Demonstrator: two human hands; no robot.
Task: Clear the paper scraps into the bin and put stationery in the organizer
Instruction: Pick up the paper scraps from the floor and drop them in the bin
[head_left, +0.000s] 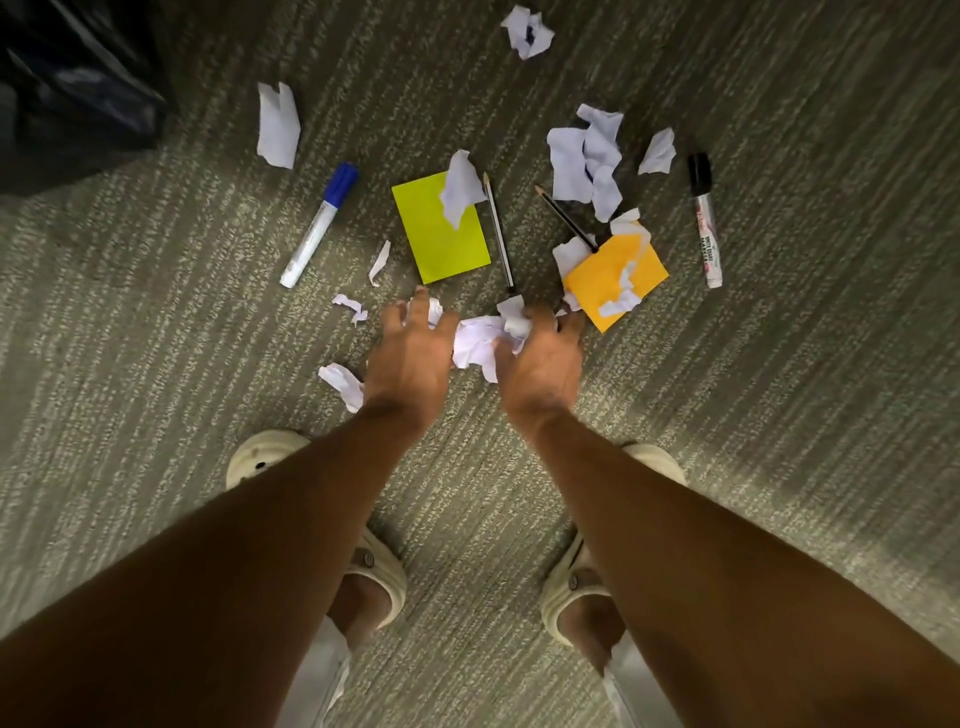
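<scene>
Both hands reach down to the carpet. My left hand (410, 353) has its fingers curled on a small white scrap. My right hand (543, 358) grips a crumpled white paper wad (478, 345) that lies between the two hands. Several more white scraps are scattered beyond, such as a large torn piece (587, 161). A green sticky pad (439, 231) and an orange sticky pad (615, 275) lie ahead. Two pencils (498, 234) (566, 218) rest between the pads. A blue-capped marker (319, 226) is at the left, a black-capped marker (705, 218) at the right.
A black bin bag (72, 88) fills the top left corner. My feet in pale clogs (265, 457) (571, 587) stand on the striped grey-green carpet below the hands. No organizer is in view.
</scene>
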